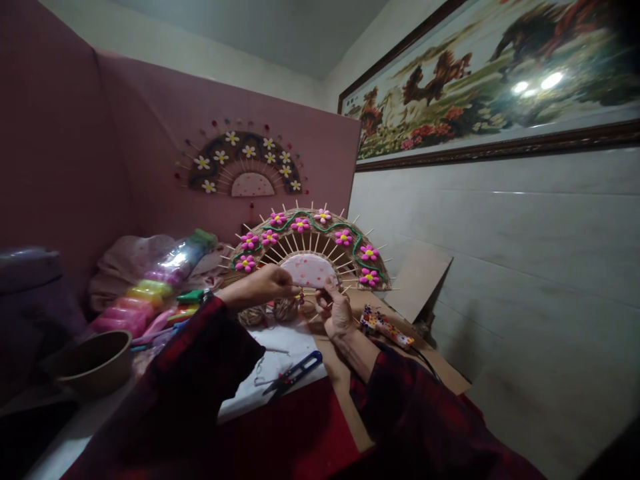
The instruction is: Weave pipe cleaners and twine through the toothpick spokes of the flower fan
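A half-round fan ornament (307,270) stands tilted up in front of me. It has thin sticks, a twine-wrapped band, pink clay flowers (301,225), a green wavy cord and a spotted white half-disc at its base. My right hand (339,313) pinches the base's lower edge, its thumb on the half-disc. Just left of it, my left hand (267,283) has its fingers pressed together below the half-disc. Small dark beads (301,298) hang by its fingertips; whatever it pinches is too small to make out.
Blue thread snips (294,375) lie on white paper (245,393). Balls of twine (285,310) sit behind my hands. Bags of coloured clay (135,307) and a round bowl (97,363) stand left. A glue gun (387,328) lies right. Another fan (250,160) hangs on the pink board.
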Action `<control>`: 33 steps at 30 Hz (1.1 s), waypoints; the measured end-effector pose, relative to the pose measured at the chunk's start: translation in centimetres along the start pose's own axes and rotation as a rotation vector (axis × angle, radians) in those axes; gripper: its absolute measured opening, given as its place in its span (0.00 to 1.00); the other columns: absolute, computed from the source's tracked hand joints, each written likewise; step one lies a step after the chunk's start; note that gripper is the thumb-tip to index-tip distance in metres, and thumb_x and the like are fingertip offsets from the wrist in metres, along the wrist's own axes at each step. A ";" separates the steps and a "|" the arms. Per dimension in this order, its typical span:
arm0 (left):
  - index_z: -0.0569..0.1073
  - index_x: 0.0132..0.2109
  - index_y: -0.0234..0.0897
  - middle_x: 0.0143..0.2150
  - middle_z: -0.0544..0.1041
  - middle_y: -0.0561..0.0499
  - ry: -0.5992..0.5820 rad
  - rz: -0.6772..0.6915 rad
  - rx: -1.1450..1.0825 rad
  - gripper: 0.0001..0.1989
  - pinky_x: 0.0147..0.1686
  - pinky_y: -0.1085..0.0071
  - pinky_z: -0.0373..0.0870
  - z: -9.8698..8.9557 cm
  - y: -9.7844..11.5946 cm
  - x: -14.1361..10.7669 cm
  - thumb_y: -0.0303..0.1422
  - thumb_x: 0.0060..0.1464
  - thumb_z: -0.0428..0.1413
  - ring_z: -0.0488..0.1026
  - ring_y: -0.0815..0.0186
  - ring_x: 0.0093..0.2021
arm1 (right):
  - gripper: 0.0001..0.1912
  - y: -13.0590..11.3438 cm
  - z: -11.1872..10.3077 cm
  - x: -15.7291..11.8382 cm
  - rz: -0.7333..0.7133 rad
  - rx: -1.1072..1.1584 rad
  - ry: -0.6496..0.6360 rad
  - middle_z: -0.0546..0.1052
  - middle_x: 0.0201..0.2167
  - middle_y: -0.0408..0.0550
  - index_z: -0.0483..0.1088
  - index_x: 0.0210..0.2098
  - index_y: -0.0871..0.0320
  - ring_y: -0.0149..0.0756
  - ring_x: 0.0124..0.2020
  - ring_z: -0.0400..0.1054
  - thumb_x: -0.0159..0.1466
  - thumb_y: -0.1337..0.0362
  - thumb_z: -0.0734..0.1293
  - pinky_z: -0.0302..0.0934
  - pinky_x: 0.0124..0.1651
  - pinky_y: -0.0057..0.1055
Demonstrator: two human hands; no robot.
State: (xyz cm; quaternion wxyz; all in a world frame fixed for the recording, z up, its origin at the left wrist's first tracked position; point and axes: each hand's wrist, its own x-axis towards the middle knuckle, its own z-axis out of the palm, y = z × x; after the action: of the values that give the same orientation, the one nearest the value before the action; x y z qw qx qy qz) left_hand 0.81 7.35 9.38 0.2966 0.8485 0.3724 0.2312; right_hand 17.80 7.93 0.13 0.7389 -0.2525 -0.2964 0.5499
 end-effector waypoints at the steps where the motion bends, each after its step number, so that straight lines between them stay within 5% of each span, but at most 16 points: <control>1: 0.69 0.21 0.34 0.17 0.62 0.56 0.045 0.004 0.011 0.13 0.19 0.75 0.49 -0.4 -0.3 0.0 0.40 0.44 0.56 0.55 0.74 0.19 | 0.18 -0.1 0.0 0.0 -0.001 0.006 0.001 0.69 0.14 0.39 0.64 0.20 0.61 0.18 0.12 0.50 0.44 0.57 0.75 0.38 0.12 0.17; 15: 0.72 0.20 0.35 0.18 0.69 0.54 0.321 -0.094 0.201 0.04 0.20 0.75 0.51 -0.9 -1.4 0.2 0.28 0.38 0.54 0.61 0.72 0.21 | 0.18 -1.4 0.4 -0.2 -0.041 0.067 -0.012 0.69 0.14 0.37 0.63 0.22 0.59 0.19 0.12 0.50 0.45 0.57 0.75 0.37 0.12 0.18; 18: 0.73 0.23 0.34 0.17 0.68 0.55 0.271 -0.194 -0.052 0.02 0.20 0.76 0.52 0.5 -1.3 0.6 0.29 0.36 0.57 0.61 0.72 0.20 | 0.19 -1.7 0.6 -0.3 -0.052 0.081 -0.019 0.69 0.14 0.37 0.62 0.22 0.58 0.19 0.12 0.50 0.46 0.56 0.75 0.37 0.13 0.18; 27: 0.70 0.46 0.30 0.14 0.60 0.61 0.036 -0.323 -0.499 0.22 0.14 0.78 0.42 4.4 -2.2 0.9 0.36 0.42 0.60 0.50 0.77 0.13 | 0.18 -1.8 0.7 -0.6 -0.035 0.101 -0.073 0.70 0.15 0.38 0.64 0.23 0.59 0.18 0.13 0.50 0.46 0.57 0.75 0.37 0.13 0.17; 33: 0.72 0.37 0.31 0.15 0.59 0.60 -0.013 -0.296 -0.356 0.14 0.13 0.78 0.45 5.8 -2.5 1.5 0.36 0.44 0.55 0.50 0.77 0.13 | 0.17 -1.8 0.5 -0.5 -0.041 0.120 -0.109 0.70 0.15 0.38 0.64 0.22 0.59 0.18 0.12 0.49 0.46 0.58 0.75 0.37 0.12 0.17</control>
State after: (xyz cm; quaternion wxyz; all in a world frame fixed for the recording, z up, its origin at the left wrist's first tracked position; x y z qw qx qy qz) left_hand 4.02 7.97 3.77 0.4748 0.7203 0.4441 0.2420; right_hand 18.49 6.99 1.65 0.7466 -0.1711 -0.3078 0.5644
